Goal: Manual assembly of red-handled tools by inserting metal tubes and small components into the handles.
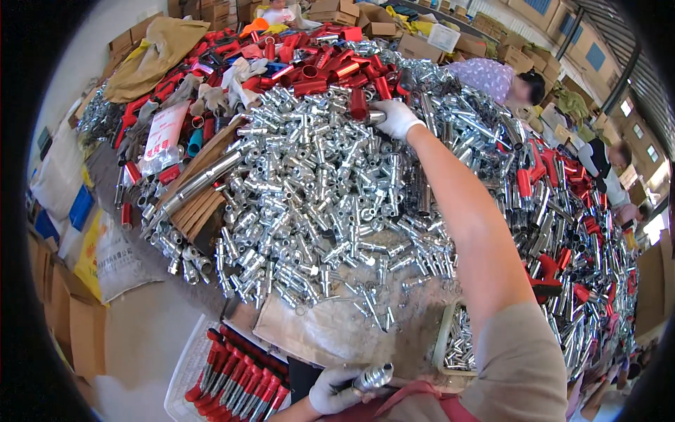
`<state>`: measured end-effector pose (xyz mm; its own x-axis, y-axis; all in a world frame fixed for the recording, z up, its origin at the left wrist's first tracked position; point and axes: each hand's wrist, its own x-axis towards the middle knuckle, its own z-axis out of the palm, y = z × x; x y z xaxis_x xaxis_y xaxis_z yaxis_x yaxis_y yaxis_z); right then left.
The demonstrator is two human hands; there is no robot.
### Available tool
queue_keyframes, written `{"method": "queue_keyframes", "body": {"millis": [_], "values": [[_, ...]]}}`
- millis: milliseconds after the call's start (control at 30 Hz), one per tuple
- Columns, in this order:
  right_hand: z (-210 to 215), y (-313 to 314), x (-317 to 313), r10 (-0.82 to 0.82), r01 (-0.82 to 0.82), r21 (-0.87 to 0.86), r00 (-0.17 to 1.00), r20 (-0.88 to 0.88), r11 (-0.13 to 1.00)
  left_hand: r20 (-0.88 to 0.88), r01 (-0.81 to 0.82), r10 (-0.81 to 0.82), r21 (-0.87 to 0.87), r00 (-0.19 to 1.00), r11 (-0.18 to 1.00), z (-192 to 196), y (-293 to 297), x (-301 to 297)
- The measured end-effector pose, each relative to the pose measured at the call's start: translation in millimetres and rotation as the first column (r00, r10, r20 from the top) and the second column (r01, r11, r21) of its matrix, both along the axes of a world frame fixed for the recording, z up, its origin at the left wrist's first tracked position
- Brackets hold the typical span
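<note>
My left hand [333,391], in a white glove, is close to my body at the lower middle. Its fingers close round a silver metal fitting [374,378], tilted up to the right. My right arm stretches far over the heap, and its white-gloved hand [398,119] is closed on a short silver metal tube [374,117]. A dark red tube [358,104] stands right beside that piece; whether the two are joined I cannot tell. Below the right hand spreads a big pile of silver metal fittings [330,176].
Red tubular parts [323,70] lie behind the fittings. A white basket [184,366] of red-handled tools stands at lower left; a tray [444,337] of small silver pins is at lower right. Cardboard strips [200,211] and a long metal tube [197,184] lie left. Other people are beyond the heap.
</note>
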<state>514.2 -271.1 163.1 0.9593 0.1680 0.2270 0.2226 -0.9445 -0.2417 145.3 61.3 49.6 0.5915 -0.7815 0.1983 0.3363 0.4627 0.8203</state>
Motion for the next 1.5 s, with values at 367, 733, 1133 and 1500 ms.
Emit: {"method": "queue_keyframes", "body": {"millis": [367,733,1133,1500], "values": [[0.4,40.5,-244.2,0.180,-0.182,0.354,0.983,0.039,0.917,-0.196,-0.209,0.200,-0.024,0.960,0.978,11.7,-13.3,-1.9],[2.9,48.2,-380.0,0.068,0.014,0.953,0.998,0.007,-0.302,-0.208,-0.156,0.145,-0.034,0.967,0.987,32.7,-25.9,-38.5],[-1.8,101.5,-534.9,-0.124,-0.329,0.938,0.932,0.341,0.107,-0.074,0.222,-0.210,0.253,0.975,0.942,56.1,-58.9,-121.2],[46.2,52.6,-620.6,0.357,-0.308,0.341,0.930,-0.089,0.888,0.542,-0.033,-0.218,0.415,0.812,0.909,54.5,-60.8,-141.2]]}}
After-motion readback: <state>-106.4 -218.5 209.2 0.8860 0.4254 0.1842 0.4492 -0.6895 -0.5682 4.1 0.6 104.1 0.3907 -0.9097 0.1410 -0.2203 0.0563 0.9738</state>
